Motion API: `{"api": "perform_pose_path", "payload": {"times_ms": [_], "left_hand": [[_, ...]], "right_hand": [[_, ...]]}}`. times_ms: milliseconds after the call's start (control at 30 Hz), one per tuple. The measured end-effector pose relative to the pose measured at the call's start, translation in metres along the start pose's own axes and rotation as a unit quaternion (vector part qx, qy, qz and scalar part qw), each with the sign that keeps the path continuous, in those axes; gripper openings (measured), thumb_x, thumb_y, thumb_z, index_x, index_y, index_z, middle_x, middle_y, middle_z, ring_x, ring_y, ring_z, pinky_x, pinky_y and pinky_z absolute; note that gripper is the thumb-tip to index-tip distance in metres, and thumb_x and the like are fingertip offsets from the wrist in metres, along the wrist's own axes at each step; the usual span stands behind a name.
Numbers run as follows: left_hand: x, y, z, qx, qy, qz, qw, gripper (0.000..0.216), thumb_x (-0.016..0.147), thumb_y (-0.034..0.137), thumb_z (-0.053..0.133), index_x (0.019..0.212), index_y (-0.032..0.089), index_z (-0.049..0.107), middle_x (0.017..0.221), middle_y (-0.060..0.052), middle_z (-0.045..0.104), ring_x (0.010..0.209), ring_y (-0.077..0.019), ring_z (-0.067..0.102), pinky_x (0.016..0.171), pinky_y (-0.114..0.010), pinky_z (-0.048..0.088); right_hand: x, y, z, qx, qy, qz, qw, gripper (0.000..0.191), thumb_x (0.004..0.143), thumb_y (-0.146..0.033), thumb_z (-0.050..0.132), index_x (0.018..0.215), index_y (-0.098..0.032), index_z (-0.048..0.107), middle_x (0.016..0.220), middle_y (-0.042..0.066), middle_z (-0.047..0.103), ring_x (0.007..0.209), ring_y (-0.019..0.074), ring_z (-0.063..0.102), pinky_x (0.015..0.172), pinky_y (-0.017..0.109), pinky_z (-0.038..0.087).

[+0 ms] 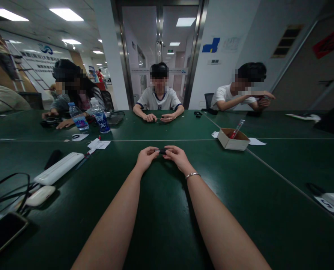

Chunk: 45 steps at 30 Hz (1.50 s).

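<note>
Just above the green table (161, 210), a small dark object (163, 151) with a paler left end sits between my two hands. Its exact kind is too small to make out. The fingers of my left hand (146, 157) pinch the pale end. From the other side, my right hand (178, 157) closes its thumb and fingers on the black end. A silver bracelet (193, 175) circles my right wrist. My fingertips hide part of the object.
At left lie a white power strip-like bar (59, 168), a white rounded case (41, 195), a phone (5, 234) and black cables. Two water bottles (101, 118) stand behind. An open box (233, 141) holding a pen-like item is right of my hands. Several people sit opposite.
</note>
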<state>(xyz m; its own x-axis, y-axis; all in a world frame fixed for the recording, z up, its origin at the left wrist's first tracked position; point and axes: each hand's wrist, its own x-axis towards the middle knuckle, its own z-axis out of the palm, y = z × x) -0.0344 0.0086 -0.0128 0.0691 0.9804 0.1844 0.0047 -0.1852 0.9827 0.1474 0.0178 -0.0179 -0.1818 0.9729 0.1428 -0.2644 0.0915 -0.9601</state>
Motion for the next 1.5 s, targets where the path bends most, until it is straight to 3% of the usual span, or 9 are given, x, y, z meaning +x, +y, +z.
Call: {"api": "perform_pose_path", "payload": {"times_ms": [433,867,1167,1500], "left_hand": [[-0.001,0.007,0.004,-0.012,0.014,-0.027,0.999,0.036,0.068,0.041,0.078,0.085,0.011,0.067,0.072,-0.006,0.068,0.067,-0.0145,0.063,0.067,-0.027,0.050],[-0.001,0.004,0.004,0.067,0.045,-0.043,0.996,0.040,0.076,0.052,0.067,0.074,0.012,0.063,0.066,-0.007,0.067,0.056,-0.0129,0.059,0.053,-0.023,0.044],[-0.003,0.007,0.004,0.158,0.061,-0.047,0.984,0.044,0.081,0.057,0.057,0.068,0.015,0.062,0.058,-0.003,0.063,0.051,-0.0118,0.055,0.052,-0.023,0.039],[-0.004,0.009,0.005,0.168,0.061,-0.039,0.983,0.046,0.082,0.058,0.054,0.064,0.017,0.062,0.053,-0.002,0.059,0.048,-0.0127,0.051,0.050,-0.025,0.037]], "right_hand": [[0.000,0.001,-0.001,0.012,-0.012,0.003,1.000,0.026,0.075,-0.017,0.078,0.100,-0.016,0.069,0.087,0.005,0.070,0.079,0.0187,0.071,0.077,0.029,0.061],[-0.004,-0.002,0.001,0.022,-0.034,0.003,0.999,0.033,0.067,-0.019,0.084,0.097,-0.017,0.070,0.090,0.006,0.069,0.080,0.0208,0.070,0.081,0.035,0.061],[-0.006,-0.004,0.000,0.028,-0.044,0.003,0.999,0.043,0.060,-0.025,0.089,0.098,-0.016,0.069,0.093,0.006,0.067,0.083,0.0219,0.070,0.084,0.035,0.060],[-0.007,-0.007,0.001,0.029,-0.044,0.007,0.999,0.039,0.063,-0.020,0.087,0.097,-0.016,0.070,0.095,0.006,0.067,0.082,0.0205,0.070,0.081,0.033,0.061]]}}
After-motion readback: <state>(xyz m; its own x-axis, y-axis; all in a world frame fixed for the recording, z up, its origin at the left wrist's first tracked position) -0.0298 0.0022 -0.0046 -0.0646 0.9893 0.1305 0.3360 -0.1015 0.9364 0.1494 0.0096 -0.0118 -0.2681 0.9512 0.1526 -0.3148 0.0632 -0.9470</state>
